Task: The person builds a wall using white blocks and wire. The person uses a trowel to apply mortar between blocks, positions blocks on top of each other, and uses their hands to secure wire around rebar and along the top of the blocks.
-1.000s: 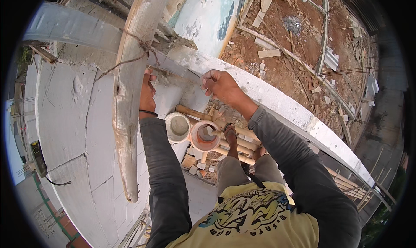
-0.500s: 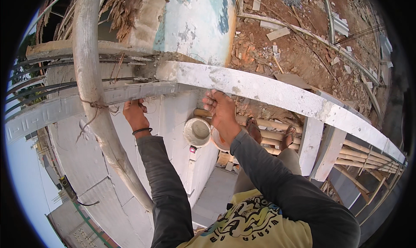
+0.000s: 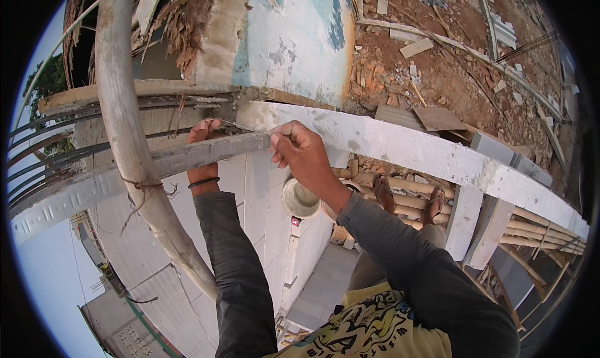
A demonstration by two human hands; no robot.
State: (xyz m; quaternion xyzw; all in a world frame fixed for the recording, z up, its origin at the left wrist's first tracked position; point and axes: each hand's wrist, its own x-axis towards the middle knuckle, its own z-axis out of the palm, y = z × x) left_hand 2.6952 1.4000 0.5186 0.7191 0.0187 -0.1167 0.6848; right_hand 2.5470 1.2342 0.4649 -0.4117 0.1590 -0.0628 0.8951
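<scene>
A thin wire (image 3: 240, 126) stretches between my two hands, above the end of a long grey strip (image 3: 215, 146) with stamped marks. My left hand (image 3: 201, 133) reaches up from behind this strip, its fingers closed on the wire's left part; the strip hides some of the hand. At the strip's right end my right hand (image 3: 301, 150) pinches the wire's other part between thumb and fingers. Just beyond the hands runs a white-painted concrete beam (image 3: 375, 135). Dark steel bars (image 3: 81, 123) lie left of my left hand.
A wooden pole (image 3: 128, 114), with wire tied round it, slants across the left. Below my right hand are a mortar-smeared bucket (image 3: 300, 198) and a tape measure (image 3: 295, 221). My feet stand on bamboo poles (image 3: 412, 201). Rubble (image 3: 381, 76) covers the ground beyond the beam.
Both hands have risen to the strip's upper side, the left one now partly behind it. The wire between them has come into sight. The whole view has shifted slightly.
</scene>
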